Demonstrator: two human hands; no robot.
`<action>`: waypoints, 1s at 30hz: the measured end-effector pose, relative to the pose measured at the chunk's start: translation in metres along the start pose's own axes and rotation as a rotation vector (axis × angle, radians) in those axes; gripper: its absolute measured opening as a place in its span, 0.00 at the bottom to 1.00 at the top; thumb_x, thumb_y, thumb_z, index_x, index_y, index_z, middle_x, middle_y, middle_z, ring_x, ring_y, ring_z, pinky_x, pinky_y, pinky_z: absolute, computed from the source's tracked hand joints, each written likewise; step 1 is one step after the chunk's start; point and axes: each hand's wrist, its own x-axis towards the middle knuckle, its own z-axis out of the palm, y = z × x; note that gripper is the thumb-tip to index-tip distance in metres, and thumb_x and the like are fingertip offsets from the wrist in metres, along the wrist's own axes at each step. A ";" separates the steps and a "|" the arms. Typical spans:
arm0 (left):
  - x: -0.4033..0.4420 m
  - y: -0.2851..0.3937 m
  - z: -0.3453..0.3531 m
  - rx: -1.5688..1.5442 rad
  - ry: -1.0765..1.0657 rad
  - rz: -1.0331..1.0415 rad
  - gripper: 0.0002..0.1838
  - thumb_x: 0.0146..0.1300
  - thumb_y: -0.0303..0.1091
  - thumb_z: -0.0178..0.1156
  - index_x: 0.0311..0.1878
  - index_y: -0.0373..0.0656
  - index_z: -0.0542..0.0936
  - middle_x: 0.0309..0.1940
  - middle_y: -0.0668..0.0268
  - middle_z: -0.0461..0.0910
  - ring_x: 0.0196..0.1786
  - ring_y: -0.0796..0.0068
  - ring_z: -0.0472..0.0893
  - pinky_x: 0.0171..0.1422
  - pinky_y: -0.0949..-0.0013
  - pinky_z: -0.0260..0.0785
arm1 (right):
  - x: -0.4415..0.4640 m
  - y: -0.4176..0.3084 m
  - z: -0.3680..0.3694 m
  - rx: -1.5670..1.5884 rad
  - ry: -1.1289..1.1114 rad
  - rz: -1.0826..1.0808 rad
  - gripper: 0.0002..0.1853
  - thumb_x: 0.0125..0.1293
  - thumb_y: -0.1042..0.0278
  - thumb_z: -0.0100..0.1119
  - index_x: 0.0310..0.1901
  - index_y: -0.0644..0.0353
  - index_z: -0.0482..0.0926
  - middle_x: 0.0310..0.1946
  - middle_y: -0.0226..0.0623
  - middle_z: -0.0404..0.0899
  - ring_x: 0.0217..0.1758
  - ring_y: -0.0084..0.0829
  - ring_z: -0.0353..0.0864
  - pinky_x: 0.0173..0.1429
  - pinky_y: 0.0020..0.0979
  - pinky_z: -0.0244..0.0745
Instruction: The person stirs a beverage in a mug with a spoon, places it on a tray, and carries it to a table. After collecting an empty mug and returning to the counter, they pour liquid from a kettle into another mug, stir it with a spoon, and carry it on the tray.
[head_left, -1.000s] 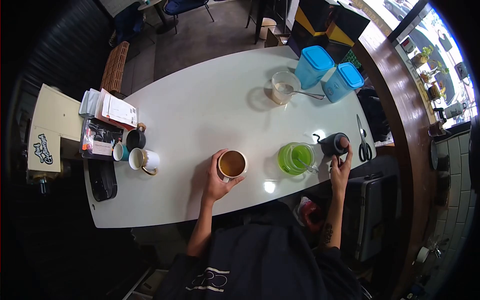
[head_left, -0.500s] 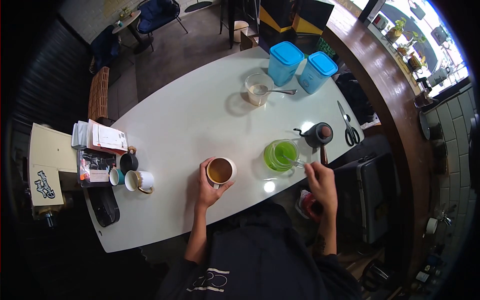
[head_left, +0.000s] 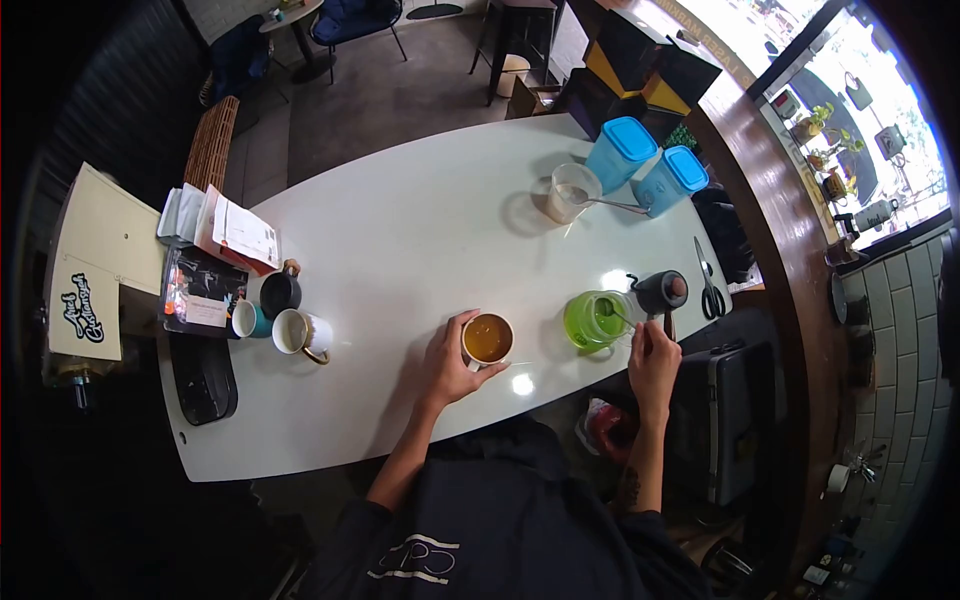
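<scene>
My left hand (head_left: 455, 362) is wrapped round a white cup (head_left: 487, 366) of amber-brown liquid, near the table's front edge. To its right stands a clear glass jar (head_left: 578, 330) with bright green liquid. My right hand (head_left: 655, 358) pinches the handle of a metal spoon (head_left: 624, 319), whose bowl is over or in the jar's mouth. The bowl looks green; I cannot tell whether it touches the liquid. Just behind the jar sits a dark gooseneck kettle (head_left: 661, 291), its handle towards my right hand.
At the back right are a clear plastic cup (head_left: 570, 205) with a spoon (head_left: 620, 206) and two blue-lidded containers (head_left: 622, 152). Black scissors (head_left: 711, 300) lie at the right edge. Several mugs (head_left: 302, 333), coffee bags (head_left: 235, 235) and a black case (head_left: 203, 388) occupy the left end.
The whole view has shifted. My left hand and the cup are slightly nearer the jar. The spoon has shifted in my right hand, and its bowl now shows at the jar's mouth.
</scene>
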 end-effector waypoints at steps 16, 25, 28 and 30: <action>0.001 0.003 -0.012 0.063 -0.011 0.094 0.48 0.45 0.47 0.83 0.69 0.47 0.71 0.60 0.58 0.80 0.61 0.53 0.80 0.65 0.54 0.74 | -0.024 -0.087 -0.002 0.368 -0.048 -0.071 0.12 0.74 0.74 0.58 0.30 0.69 0.75 0.19 0.32 0.73 0.22 0.18 0.68 0.30 0.26 0.64; 0.002 0.004 -0.014 0.058 -0.029 0.076 0.47 0.47 0.46 0.83 0.68 0.42 0.72 0.62 0.53 0.78 0.64 0.52 0.79 0.68 0.53 0.73 | -0.044 -0.094 0.066 0.208 -0.248 -0.172 0.08 0.66 0.76 0.65 0.30 0.66 0.76 0.22 0.44 0.77 0.20 0.40 0.75 0.27 0.38 0.68; 0.004 0.003 -0.013 0.052 -0.048 0.068 0.46 0.47 0.46 0.83 0.69 0.43 0.72 0.62 0.54 0.78 0.64 0.51 0.78 0.68 0.53 0.73 | -0.043 -0.095 0.080 0.248 -0.164 -0.202 0.05 0.65 0.76 0.67 0.41 0.64 0.85 0.29 0.43 0.81 0.24 0.40 0.82 0.30 0.36 0.74; 0.003 0.001 -0.012 0.056 -0.033 0.091 0.46 0.48 0.47 0.83 0.68 0.43 0.72 0.62 0.54 0.78 0.64 0.51 0.78 0.68 0.53 0.73 | -0.039 -0.098 0.085 0.322 -0.181 -0.152 0.06 0.66 0.76 0.66 0.43 0.65 0.86 0.30 0.44 0.82 0.27 0.40 0.83 0.32 0.36 0.75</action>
